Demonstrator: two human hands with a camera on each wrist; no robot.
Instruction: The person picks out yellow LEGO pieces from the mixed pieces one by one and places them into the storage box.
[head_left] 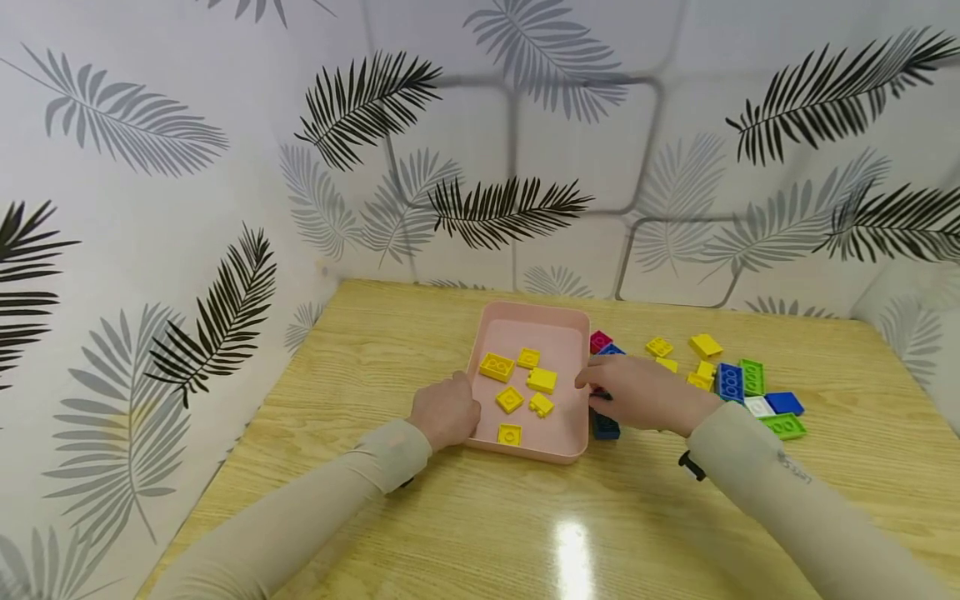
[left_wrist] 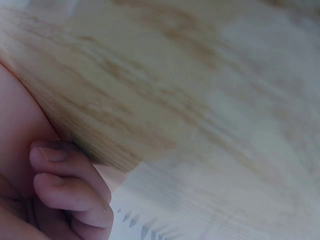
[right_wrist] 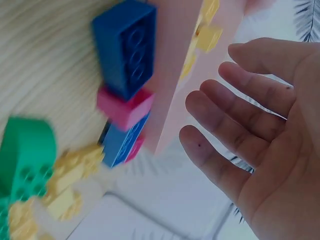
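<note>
A pink tray (head_left: 491,450) lies on the wooden table with several yellow toy bricks (head_left: 542,381) spread inside it. At the tray's left wall, my left hand (head_left: 446,410) grips the edge; in the left wrist view its curled fingers (left_wrist: 75,195) lie against the pink plastic. My right hand (head_left: 637,387) is over the tray's right rim, its fingertips pointing inward. From the right wrist, that hand (right_wrist: 250,115) shows spread, relaxed fingers holding nothing. Beside the tray's right wall stand a dark blue brick (right_wrist: 125,47) and a magenta brick (right_wrist: 125,107), partly hidden by my hand in the head view.
Right of the tray lie loose bricks: a blue one (head_left: 730,383), green ones (head_left: 783,427), a white one (head_left: 759,406) and several yellow ones (head_left: 705,345). A leaf-patterned wall covering (head_left: 465,267) rises behind the table (head_left: 360,333).
</note>
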